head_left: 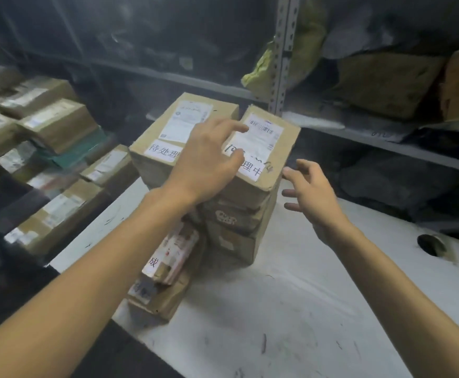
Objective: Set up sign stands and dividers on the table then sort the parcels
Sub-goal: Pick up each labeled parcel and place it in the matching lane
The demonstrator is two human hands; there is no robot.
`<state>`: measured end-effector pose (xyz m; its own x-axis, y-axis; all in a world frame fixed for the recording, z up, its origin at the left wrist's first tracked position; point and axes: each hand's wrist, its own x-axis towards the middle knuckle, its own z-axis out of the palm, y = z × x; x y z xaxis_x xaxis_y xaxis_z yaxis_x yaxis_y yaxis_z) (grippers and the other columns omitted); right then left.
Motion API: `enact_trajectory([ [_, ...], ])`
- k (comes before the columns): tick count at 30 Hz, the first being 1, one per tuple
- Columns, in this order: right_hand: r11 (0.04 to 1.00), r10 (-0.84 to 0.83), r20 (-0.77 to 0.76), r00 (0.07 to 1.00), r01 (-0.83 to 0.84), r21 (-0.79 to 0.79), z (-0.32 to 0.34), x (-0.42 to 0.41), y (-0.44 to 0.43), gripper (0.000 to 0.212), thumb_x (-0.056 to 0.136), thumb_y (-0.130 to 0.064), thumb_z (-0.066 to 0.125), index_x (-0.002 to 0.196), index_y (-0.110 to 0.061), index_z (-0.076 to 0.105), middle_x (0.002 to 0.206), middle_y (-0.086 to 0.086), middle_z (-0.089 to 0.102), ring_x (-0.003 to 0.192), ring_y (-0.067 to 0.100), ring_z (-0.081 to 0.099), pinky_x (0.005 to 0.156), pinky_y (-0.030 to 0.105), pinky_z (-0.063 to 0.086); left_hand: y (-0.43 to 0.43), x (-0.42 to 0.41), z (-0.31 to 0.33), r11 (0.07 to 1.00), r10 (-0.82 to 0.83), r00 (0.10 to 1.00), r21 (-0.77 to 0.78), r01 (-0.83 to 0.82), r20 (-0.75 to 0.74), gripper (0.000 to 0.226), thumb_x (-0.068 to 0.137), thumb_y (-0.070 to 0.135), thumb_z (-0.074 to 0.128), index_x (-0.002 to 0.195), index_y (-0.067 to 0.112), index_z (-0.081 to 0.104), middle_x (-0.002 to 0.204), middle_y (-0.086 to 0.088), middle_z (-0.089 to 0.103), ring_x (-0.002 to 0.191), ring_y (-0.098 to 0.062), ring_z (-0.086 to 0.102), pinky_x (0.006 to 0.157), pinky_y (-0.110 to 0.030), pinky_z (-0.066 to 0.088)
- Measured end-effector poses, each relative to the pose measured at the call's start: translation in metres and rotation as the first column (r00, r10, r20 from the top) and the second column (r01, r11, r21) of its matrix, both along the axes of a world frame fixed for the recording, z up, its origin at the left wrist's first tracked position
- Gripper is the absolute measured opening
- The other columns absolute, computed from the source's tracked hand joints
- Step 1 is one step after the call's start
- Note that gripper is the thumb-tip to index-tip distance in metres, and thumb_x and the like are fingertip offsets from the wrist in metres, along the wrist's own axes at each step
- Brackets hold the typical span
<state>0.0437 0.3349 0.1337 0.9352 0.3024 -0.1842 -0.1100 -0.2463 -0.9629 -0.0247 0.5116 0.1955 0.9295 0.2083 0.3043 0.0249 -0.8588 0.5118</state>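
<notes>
Two tall stacks of brown cardboard parcels stand side by side on the white table [291, 309]. The right stack's top parcel [273, 148] bears a shipping label and a handwritten white slip. The left stack's top parcel [168, 137] carries a similar label and slip. My left hand [209, 162] rests flat on top where the two stacks meet, fingers spread over the right parcel's label. My right hand [313, 195] hovers open just right of the right stack, not touching it. A lower pile of small parcels [165, 268] leans against the stacks' near side.
Several more parcels [54, 159] are heaped at the left beyond the table edge. A metal shelf [359, 132] with dark bags and a yellow bag [266, 66] runs behind. A round hole [431, 245] is cut in the table at right.
</notes>
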Motion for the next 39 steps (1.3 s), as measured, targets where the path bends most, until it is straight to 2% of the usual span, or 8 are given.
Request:
enact_trajectory([
  [4,0.997,-0.051,-0.165,0.985,0.060,0.053,0.003,0.017,0.028,0.043,0.101,-0.035,0.048,0.141,-0.019,0.040,0.127,-0.002,0.062,0.094,0.013,0.067,0.076,0.035,0.060,0.013,0.046,0.003,0.995,-0.033,0.979,0.082,0.051,-0.199,0.053,0.093,0.025,0.054,0.144,0.023,0.039,0.141,-0.002,0.049,0.128,-0.023,0.047,0.099,-0.033,0.036],
  [8,0.985,-0.135,-0.212,0.968,0.155,0.081,0.005,0.026,0.040,0.030,0.099,-0.035,0.051,0.124,-0.018,0.050,0.113,-0.002,0.069,0.086,0.008,0.069,0.057,0.026,0.056,0.011,0.067,0.003,0.991,-0.127,0.980,0.018,0.131,-0.156,0.052,0.091,0.021,0.053,0.141,0.024,0.038,0.126,-0.005,0.058,0.111,-0.026,0.055,0.085,-0.034,0.042],
  [14,0.946,-0.212,-0.267,0.940,0.266,0.187,0.005,0.019,0.025,0.025,0.095,-0.028,0.057,0.117,-0.015,0.057,0.096,-0.006,0.071,0.081,0.012,0.069,0.058,0.030,0.052,-0.011,0.084,-0.002,0.958,-0.239,0.968,-0.181,0.223,-0.075,0.052,0.088,0.008,0.053,0.133,0.032,0.043,0.127,-0.001,0.049,0.105,-0.016,0.053,0.067,-0.016,0.038],
  [20,0.889,-0.323,-0.269,0.907,0.389,0.243,0.003,-0.004,-0.017,0.023,0.093,-0.030,0.061,0.114,-0.019,0.058,0.100,-0.005,0.071,0.083,0.014,0.067,0.065,0.034,0.051,-0.067,0.073,-0.001,0.929,-0.303,0.952,-0.232,0.287,-0.036,0.055,0.087,0.003,0.049,0.133,0.033,0.045,0.125,0.000,0.044,0.097,-0.013,0.045,0.077,-0.019,0.030],
  [26,0.825,-0.445,-0.232,0.865,0.497,0.270,0.007,-0.050,-0.096,0.031,0.090,-0.031,0.063,0.118,-0.018,0.062,0.089,-0.010,0.072,0.082,0.013,0.068,0.076,0.042,0.052,-0.152,0.041,0.004,0.836,-0.458,0.887,-0.308,0.455,0.067,0.055,0.086,-0.006,0.044,0.130,0.025,0.054,0.127,-0.002,0.041,0.103,-0.009,0.045,0.066,0.012,0.026],
  [29,0.794,-0.520,-0.164,0.839,0.545,0.269,0.010,-0.087,-0.155,0.026,0.091,-0.031,0.060,0.115,-0.022,0.063,0.091,-0.011,0.072,0.076,0.005,0.068,0.066,0.030,0.050,-0.205,0.017,0.009,0.752,-0.529,0.844,-0.410,0.516,0.091,0.059,0.080,-0.009,0.041,0.125,0.026,0.055,0.121,-0.002,0.041,0.097,-0.001,0.049,0.080,0.006,0.034],
  [34,0.728,-0.578,-0.194,0.793,0.608,0.316,0.002,-0.157,-0.252,0.052,0.076,-0.051,0.063,0.122,-0.026,0.060,0.110,-0.007,0.074,0.099,0.021,0.071,0.077,0.040,0.048,-0.300,-0.035,0.001,0.590,-0.594,0.793,-0.598,0.543,0.134,0.056,0.078,-0.001,0.036,0.115,0.038,0.052,0.122,-0.004,0.044,0.103,-0.022,0.058,0.093,-0.047,0.054],
  [39,0.639,-0.670,-0.169,0.722,0.678,0.362,-0.002,-0.223,-0.335,0.034,0.082,-0.028,0.066,0.116,-0.030,0.062,0.112,0.002,0.073,0.089,0.019,0.071,0.065,0.032,0.048,-0.384,-0.075,-0.019,0.521,-0.662,0.741,-0.642,0.562,0.111,0.061,0.077,-0.003,0.035,0.124,0.033,0.050,0.125,-0.007,0.045,0.099,-0.020,0.054,0.080,-0.033,0.051],
])
